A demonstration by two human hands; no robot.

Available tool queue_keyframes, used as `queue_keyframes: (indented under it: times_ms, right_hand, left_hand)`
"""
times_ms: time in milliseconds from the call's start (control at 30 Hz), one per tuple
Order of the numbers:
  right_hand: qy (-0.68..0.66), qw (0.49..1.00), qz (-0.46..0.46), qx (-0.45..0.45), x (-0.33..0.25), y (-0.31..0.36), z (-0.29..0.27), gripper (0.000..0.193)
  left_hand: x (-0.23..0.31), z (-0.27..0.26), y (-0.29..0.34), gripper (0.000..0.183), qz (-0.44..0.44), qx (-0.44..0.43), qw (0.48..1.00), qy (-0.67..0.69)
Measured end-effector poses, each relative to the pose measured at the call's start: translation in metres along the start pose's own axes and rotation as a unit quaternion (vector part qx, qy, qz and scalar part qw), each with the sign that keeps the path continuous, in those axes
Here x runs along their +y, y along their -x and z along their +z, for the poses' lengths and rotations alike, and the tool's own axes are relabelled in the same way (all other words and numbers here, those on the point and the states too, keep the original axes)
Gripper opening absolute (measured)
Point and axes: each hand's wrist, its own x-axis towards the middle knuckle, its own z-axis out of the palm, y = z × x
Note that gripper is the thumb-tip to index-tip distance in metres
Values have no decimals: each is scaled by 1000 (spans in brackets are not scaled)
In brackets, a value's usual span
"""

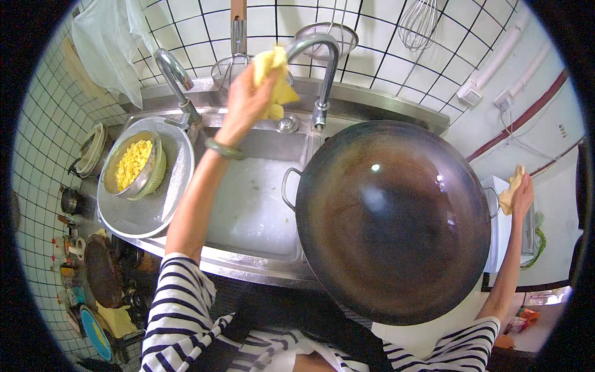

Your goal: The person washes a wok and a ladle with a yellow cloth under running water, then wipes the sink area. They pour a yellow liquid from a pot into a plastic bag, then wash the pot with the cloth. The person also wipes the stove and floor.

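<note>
A large dark wok point(390, 229) with a brown, shiny inside lies on the right part of the sink. My left hand point(245, 102), with a green bangle at the wrist, is raised by the curved tap point(328, 59). Its fingers are closed on a crumpled yellow cloth point(276, 96). My right hand point(524, 195) is beside the wok's right handle point(494, 203), closed on a pale yellow cloth point(511, 192). Whether this cloth touches the handle I cannot tell. The wok's left loop handle point(287, 189) is free of both hands.
Whitish water stands in the steel sink basin point(254, 204). On the left, a large round strainer point(111, 214) carries a metal bowl of yellow pieces point(132, 166). A second tap point(173, 74) rises behind it. Strainers and a whisk point(418, 28) hang along the tiled wall.
</note>
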Motion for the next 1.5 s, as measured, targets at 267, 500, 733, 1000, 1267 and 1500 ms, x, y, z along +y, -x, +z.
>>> queue_keyframes:
  times_ms: [267, 500, 733, 1000, 1267, 1500]
  right_hand:
    - [-76, 985, -95, -121, -151, 1, -23, 37]
    - [-17, 973, -139, -186, -225, 51, -62, 29]
    - [-19, 974, -35, -222, -222, 80, -73, 27]
    - [-64, 946, -99, -303, -271, 107, -87, 30]
    - [-263, 910, -27, -319, -359, 120, -60, 31]
    - [-461, 653, -107, -591, -378, 184, 19, 51]
  left_hand:
    - [-35, 96, -8, 31, 167, -265, 948, -50]
    - [-163, 105, 5, 27, 177, -248, 911, -277]
    - [-174, 148, 23, 9, 214, -190, 887, -362]
    - [-114, 123, -3, 59, -52, -353, 913, -199]
    - [-16, 77, 59, 81, -44, -528, 847, 34]
    - [6, 15, 131, 48, -318, -297, 808, 397]
